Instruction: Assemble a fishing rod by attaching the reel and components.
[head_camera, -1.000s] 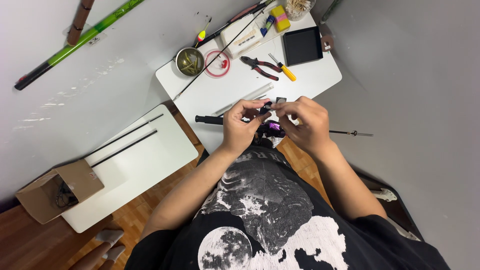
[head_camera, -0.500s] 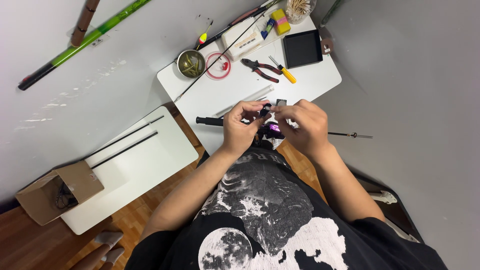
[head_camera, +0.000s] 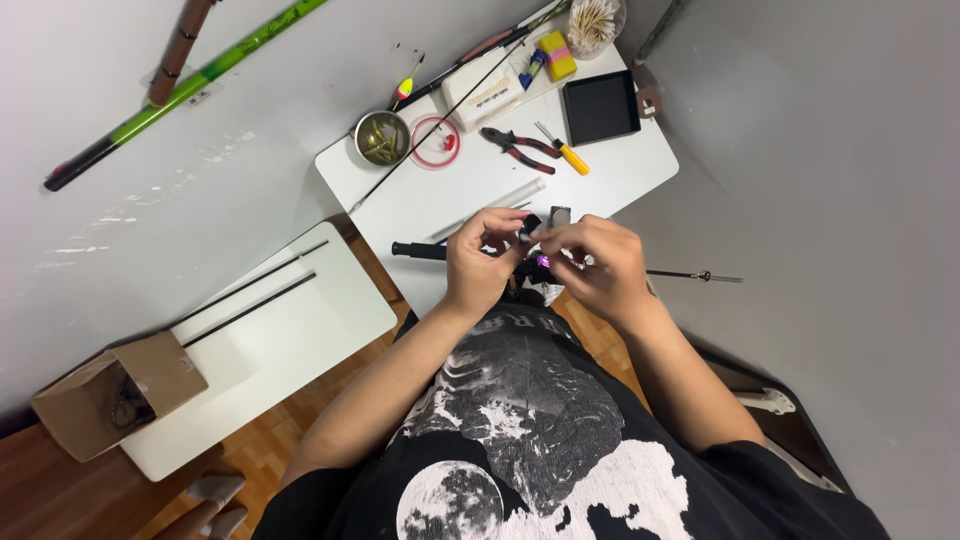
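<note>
Both my hands meet over the near edge of a white table (head_camera: 470, 185). My left hand (head_camera: 482, 262) and my right hand (head_camera: 598, 262) pinch a small black part with a purple piece (head_camera: 536, 250) between their fingertips. It sits on a thin black rod whose black handle (head_camera: 418, 250) sticks out to the left and whose slim tip end (head_camera: 695, 275) runs out to the right. The part itself is mostly hidden by my fingers.
On the table lie red-handled pliers (head_camera: 518, 148), a yellow-handled tool (head_camera: 566, 152), a black square tray (head_camera: 600, 106), a metal bowl (head_camera: 381, 137), a round clear lid (head_camera: 436, 141) and a white box (head_camera: 482, 92). A second white table (head_camera: 290, 335) carries two black rods, with a cardboard box (head_camera: 110, 392) at its left.
My hands have stayed in place; the fingers have shifted slightly on the small part. The view has barely moved.
</note>
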